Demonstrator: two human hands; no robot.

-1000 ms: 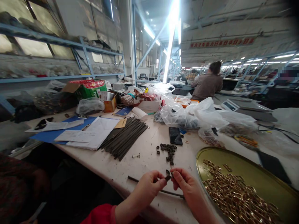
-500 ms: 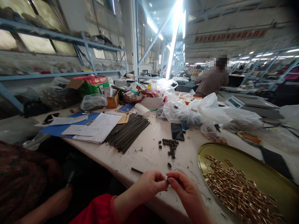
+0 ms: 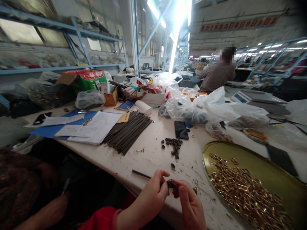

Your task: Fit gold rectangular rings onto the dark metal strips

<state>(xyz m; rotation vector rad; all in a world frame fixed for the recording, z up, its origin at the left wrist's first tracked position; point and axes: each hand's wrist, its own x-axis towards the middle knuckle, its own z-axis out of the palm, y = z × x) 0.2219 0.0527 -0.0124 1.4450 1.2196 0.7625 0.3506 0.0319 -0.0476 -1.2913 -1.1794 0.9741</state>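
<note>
My left hand (image 3: 155, 191) is closed, thumb and fingertips pinched on a small dark piece (image 3: 170, 183) near the table's front edge. It looks like the dark loops (image 3: 175, 145) scattered farther back, but its shape is partly hidden. My right hand (image 3: 190, 202) meets it from the other side, fingers closed. What the right fingers grip is mostly covered; a bit of metal (image 3: 195, 189) shows beside them. A thin dark strip (image 3: 141, 173) reaches out to the left behind my left hand; whether it is held cannot be made out. One single loop (image 3: 173, 166) lies just beyond my hands.
Right of my hands stands a round golden tray (image 3: 208, 149) with many gold metal buckles (image 3: 247, 185). Farther back lie a phone (image 3: 181, 130), a bundle of dark strips (image 3: 128, 132), papers (image 3: 98, 127) and plastic bags (image 3: 187, 110). A co-worker's hand (image 3: 56, 204) is at lower left.
My hands have come slightly lower in view and turned, the right fingers now more upright around the small piece. The whole view has shifted a little.
</note>
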